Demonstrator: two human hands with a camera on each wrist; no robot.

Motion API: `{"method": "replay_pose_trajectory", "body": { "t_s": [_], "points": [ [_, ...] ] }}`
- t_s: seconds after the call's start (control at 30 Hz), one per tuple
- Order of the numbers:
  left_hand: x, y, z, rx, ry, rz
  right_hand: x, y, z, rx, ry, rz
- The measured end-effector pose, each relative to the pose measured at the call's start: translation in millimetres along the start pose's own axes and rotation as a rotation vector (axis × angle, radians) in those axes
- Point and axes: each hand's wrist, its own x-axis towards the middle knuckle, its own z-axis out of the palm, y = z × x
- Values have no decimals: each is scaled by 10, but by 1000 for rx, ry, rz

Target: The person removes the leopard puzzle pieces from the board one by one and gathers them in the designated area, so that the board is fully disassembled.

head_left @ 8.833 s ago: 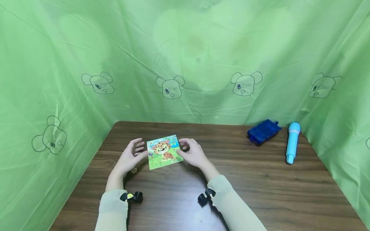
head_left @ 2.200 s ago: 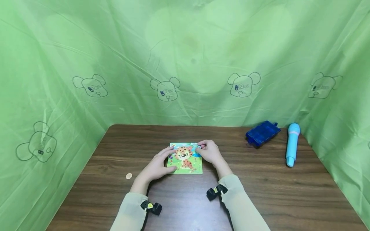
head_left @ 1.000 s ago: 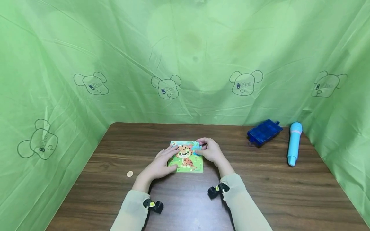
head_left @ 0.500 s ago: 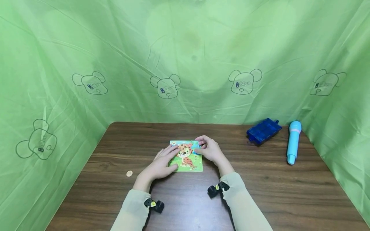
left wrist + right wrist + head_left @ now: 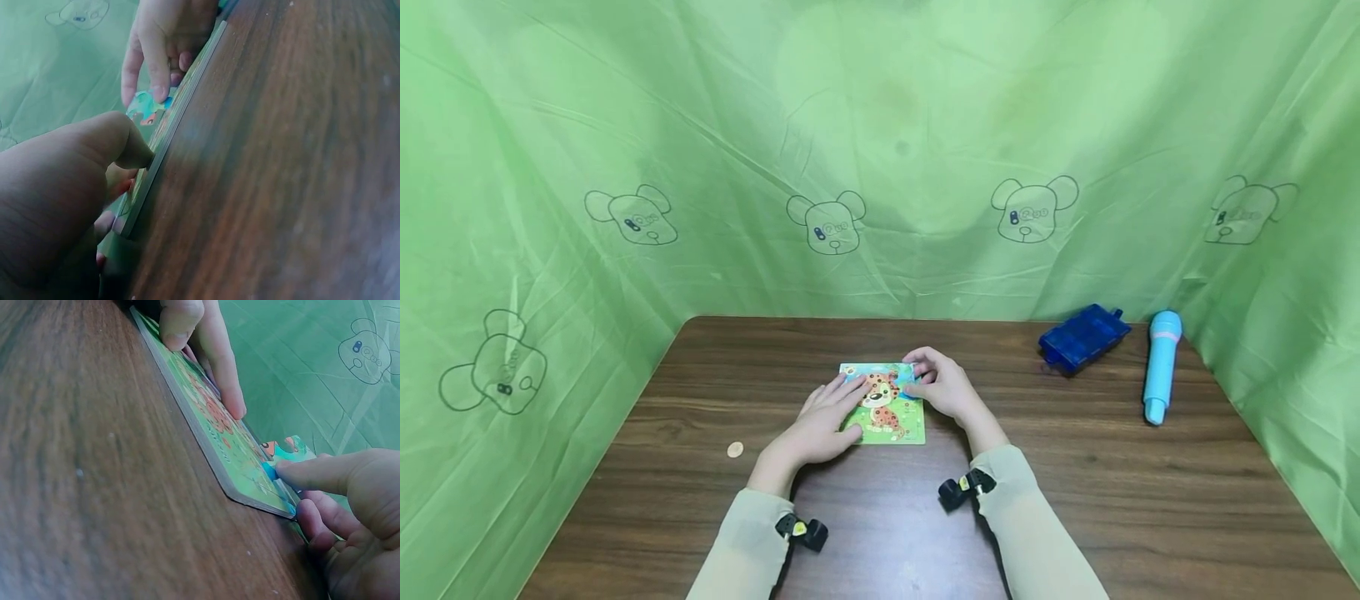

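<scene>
A square jigsaw puzzle [image 5: 891,423] with a cartoon leopard on green grass and blue sky lies flat on the wooden table. My left hand [image 5: 822,427] rests on its left side, fingers spread over the picture and thumb near the front edge. At the far right corner my right hand [image 5: 949,390] pinches a blue jigsaw piece [image 5: 297,447] between thumb and fingers. This piece tilts up from the board, its notched edge showing in both wrist views. Part of the puzzle's left side is hidden under my left hand.
A small round tan disc [image 5: 735,450] lies left of my left arm. At the back right are a translucent blue case [image 5: 1084,338] and a light blue toy microphone [image 5: 1162,367]. A green curtain [image 5: 925,150] surrounds the table's back and sides.
Since the oldest frame the puzzle has shifted right and been squared up, and my left hand has moved onto it. Over the last second the right hand has edged slightly left at the corner.
</scene>
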Motion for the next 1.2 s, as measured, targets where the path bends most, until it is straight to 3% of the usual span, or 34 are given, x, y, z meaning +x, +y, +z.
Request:
{"method": "replay_pose_trajectory", "body": {
  "t_s": [0.2,0.67,1.07,1.2],
  "points": [
    [-2,-6,-9,-9,-25,-16,-4,2,-18,32,-16,-7],
    [-14,-38,-1,-42,12,15,5,43,-111,163,2,52],
    [14,-62,-14,-88,3,22,-35,47,-289,351,-52,124],
    [-26,-60,-18,-98,2,4,-76,-18,-317,316,-97,106]
  ]
}}
